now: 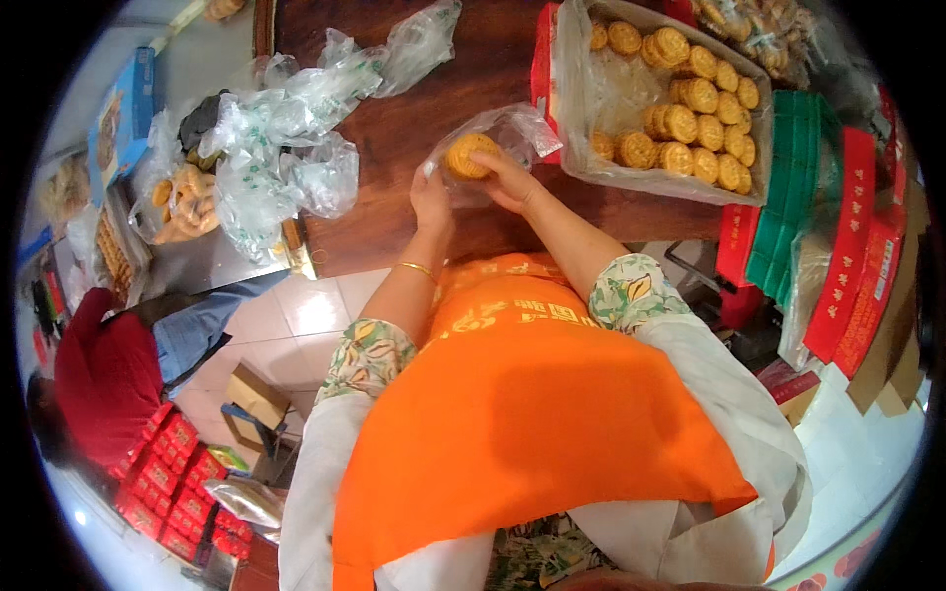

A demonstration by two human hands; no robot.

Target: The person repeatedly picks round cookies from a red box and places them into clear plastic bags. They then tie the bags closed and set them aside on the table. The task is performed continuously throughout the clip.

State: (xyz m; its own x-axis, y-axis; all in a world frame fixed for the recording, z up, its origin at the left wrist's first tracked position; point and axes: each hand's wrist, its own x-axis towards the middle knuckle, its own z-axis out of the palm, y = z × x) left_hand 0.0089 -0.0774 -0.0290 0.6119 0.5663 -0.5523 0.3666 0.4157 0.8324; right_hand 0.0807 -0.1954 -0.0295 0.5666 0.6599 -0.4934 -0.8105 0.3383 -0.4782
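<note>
The hands were together over the desk, in front of the orange apron. The left hand was nearly closed, its fingers pinching the near-left edge of a clear bag. The right hand was partly curled, thumb and fingers on what looked like a short stack of cookies, golden and round.

The work seemed to be midway through one bag. The stack had been brought to the bag, whose film spread around and beyond it; whether the cookies were fully inside could not be told. The bag looked unsealed, so settling the stack and closing the bag appeared to be left. On a wider count, much seemed undone: many loose bags and many cookies lay waiting.

The stack sat between the two hands, touching the right fingertips and just to the right of and beyond the left ones.

From left to right, a bag of knobbly tan food lay at the far left, beside a crumpled heap of clear bags, well apart from the left hand. Next came the hands with the stack. To their right and farther off, a lined box held rows of similar cookies, mostly toward its right side, with bare liner at its left. Green trays and red packaging stood rightmost.
</note>
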